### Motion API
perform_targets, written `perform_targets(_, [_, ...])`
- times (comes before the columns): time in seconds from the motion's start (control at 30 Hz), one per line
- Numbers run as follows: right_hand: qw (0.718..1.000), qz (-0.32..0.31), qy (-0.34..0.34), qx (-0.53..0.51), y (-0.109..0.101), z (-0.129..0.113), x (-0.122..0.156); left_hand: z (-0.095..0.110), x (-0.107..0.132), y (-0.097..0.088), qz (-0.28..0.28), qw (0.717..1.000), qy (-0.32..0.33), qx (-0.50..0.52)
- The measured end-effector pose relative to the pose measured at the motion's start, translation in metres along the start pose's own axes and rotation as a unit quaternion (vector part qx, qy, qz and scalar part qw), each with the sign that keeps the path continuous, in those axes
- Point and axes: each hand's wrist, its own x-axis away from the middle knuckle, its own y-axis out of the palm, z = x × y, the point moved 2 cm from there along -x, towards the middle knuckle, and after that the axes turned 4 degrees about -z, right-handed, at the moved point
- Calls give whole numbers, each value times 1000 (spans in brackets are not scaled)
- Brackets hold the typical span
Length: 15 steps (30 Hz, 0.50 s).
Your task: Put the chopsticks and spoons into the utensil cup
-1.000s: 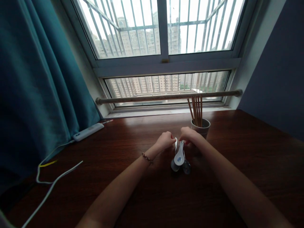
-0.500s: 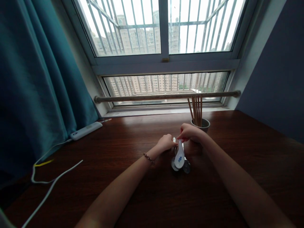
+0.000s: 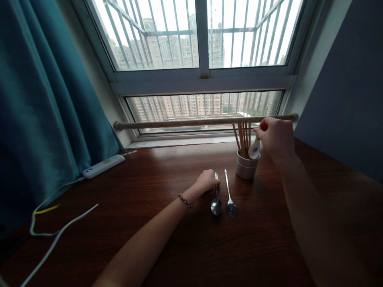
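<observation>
Two metal spoons: they lie side by side on the table (image 3: 167,239), bowls toward the person, handles pointing at the window; left spoon (image 3: 216,201) and right spoon (image 3: 229,201) are near each other, not touching.
Left hand: the left hand (image 3: 206,181) rests on the table with its fingertips on the handle tip of the left spoon; whether it pinches the handle or only touches it cannot be told.
Wrist: a beaded bracelet (image 3: 185,200) sits on the left wrist.
Cables: a white cable (image 3: 56,241) and a yellow-marked one trail over the table's left part.
Cup: a pale cup (image 3: 245,167) stands beyond the spoons, holding upright wooden chopsticks (image 3: 243,137).
Right hand: the right hand (image 3: 277,137) is raised over the cup, fingers closed on the handle of a white ceramic spoon (image 3: 254,150).
Ceramic spoon: its bowl, with a blue mark, hangs at the cup's rim beside the chopsticks.
Far left: a white power strip (image 3: 103,166) lies by the teal curtain (image 3: 44,99).
Back: a rod (image 3: 185,122) runs along the barred window (image 3: 203,36).
</observation>
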Motion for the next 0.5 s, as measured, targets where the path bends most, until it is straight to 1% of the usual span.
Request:
perform_targets(0.1, [995,-58,-17,80,23,-3,1,1,1,0,1,1000,3,2])
perform_targets(0.2, [989,-98,-34,106,41,-9,5,2,2,-1,0,1000,3,8])
perform_targets(0.37, [981,-162,-29,100,58,-22,15,1,1,-1,-6,1000,-4,25])
perform_targets(0.5, [976,-206,-18,71,74,-23,19,1,2,-1,-16,999,-19,48])
